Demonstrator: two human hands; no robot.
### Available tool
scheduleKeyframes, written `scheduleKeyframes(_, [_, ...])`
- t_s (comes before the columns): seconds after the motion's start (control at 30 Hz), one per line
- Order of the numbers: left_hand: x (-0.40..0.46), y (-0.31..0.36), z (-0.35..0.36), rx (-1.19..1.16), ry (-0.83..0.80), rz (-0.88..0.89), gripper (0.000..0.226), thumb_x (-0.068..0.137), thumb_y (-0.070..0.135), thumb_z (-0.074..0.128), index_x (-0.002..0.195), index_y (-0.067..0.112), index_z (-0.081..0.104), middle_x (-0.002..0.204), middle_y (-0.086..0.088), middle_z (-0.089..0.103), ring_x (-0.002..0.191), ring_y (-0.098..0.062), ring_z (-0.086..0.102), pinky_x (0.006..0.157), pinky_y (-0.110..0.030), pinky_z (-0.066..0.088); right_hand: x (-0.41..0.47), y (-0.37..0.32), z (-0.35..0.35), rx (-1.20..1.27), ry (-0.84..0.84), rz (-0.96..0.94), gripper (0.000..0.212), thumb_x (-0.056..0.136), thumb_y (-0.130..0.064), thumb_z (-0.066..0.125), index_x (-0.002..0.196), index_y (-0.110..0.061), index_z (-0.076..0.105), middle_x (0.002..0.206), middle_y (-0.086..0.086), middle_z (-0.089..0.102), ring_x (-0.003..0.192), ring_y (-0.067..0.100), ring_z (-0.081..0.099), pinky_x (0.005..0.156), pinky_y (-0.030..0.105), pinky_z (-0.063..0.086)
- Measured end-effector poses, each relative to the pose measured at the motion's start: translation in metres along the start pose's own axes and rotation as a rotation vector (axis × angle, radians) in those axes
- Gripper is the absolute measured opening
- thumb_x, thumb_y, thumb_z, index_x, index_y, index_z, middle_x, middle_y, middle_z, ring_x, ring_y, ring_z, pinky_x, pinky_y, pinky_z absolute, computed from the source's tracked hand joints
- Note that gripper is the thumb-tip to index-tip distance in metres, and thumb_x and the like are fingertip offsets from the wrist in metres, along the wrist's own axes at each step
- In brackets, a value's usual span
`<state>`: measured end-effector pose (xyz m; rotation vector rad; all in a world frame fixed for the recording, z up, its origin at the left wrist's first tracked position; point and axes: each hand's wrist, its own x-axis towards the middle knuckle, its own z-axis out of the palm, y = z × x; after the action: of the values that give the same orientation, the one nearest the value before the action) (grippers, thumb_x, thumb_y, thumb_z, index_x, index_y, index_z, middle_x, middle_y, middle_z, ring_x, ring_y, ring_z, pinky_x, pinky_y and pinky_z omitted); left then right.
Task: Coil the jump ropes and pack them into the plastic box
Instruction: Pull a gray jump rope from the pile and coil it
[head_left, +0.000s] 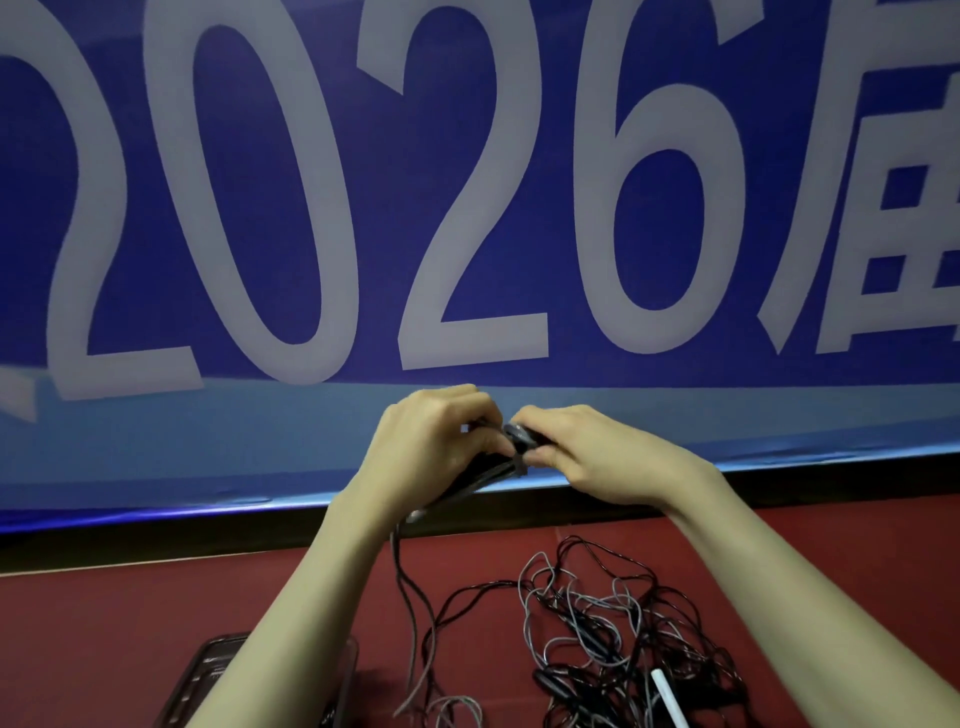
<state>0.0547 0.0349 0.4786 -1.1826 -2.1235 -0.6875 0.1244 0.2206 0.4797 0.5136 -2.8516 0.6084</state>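
**Both hands grip a bundled rope above the red table**

Above the red table, the left hand curls around a bundle of black jump rope handles, and the right hand pinches the cord wrapped around it. A loose strand hangs down to the table. The tangled ropes lie on the table under the right forearm; the plastic box sits on it under the left forearm. A blue banner hangs behind the table.
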Motion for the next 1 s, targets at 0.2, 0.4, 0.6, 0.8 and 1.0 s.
scheduleKeyframes(0.2, [0.005, 0.005, 0.009, -0.177, 0.004, -0.049, 0.022, 0.069, 0.048, 0.069, 0.072, 0.027, 0.063, 0.070, 0.016, 0.063, 0.065, -0.006, 0.053, 0.059, -0.034, 0.045, -0.006, -0.001, -0.019, 0.066, -0.008, 0.024, 0.007, 0.092, -0.017, 0.060, 0.086, -0.020, 0.060, 0.075, -0.002, 0.060, 0.063, 0.017, 0.052, 0.061, 0.037, 0.045])
scheduleKeyframes(0.4, [0.007, 0.002, 0.008, -0.508, -0.180, -0.189, 0.016, 0.076, 0.024, 0.078, 0.068, 0.017, 0.066, 0.060, 0.009, 0.061, 0.057, -0.003, 0.050, 0.059, -0.017, 0.039, -0.010, 0.000, -0.020, 0.137, -0.050, -0.002, 0.007, 0.093, -0.019, 0.060, 0.091, -0.013, 0.063, 0.073, -0.003, 0.063, 0.063, 0.015, 0.055, 0.064, 0.038, 0.047])
scheduleKeyframes(0.6, [0.005, -0.008, 0.005, -0.881, -0.319, -0.398, 0.020, 0.081, 0.012, 0.072, 0.063, 0.019, 0.067, 0.049, 0.005, 0.048, 0.042, -0.005, 0.035, 0.043, -0.015, 0.029, -0.010, -0.007, -0.021, 0.219, -0.075, -0.074, 0.008, 0.096, -0.017, 0.057, 0.096, -0.011, 0.062, 0.069, -0.012, 0.059, 0.062, 0.002, 0.051, 0.064, 0.025, 0.043])
scheduleKeyframes(0.8, [0.000, -0.019, 0.013, -0.947, -0.416, -0.447, 0.031, 0.075, 0.039, 0.073, 0.068, 0.012, 0.058, 0.054, -0.001, 0.042, 0.048, -0.012, 0.032, 0.049, -0.030, 0.017, -0.014, -0.002, -0.026, 0.340, -0.123, -0.102, 0.008, 0.097, -0.009, 0.055, 0.100, -0.003, 0.060, 0.082, 0.000, 0.061, 0.070, 0.007, 0.051, 0.065, 0.023, 0.042])
scheduleKeyframes(1.0, [0.010, -0.005, 0.027, -1.011, -0.180, -0.405, 0.022, 0.088, 0.020, 0.058, 0.067, 0.012, 0.058, 0.066, -0.009, 0.053, 0.057, -0.015, 0.049, 0.055, -0.021, 0.043, -0.013, 0.007, -0.025, 0.522, -0.027, -0.106, 0.007, 0.099, -0.007, 0.052, 0.099, -0.003, 0.058, 0.080, 0.007, 0.061, 0.069, 0.012, 0.050, 0.060, 0.021, 0.040])
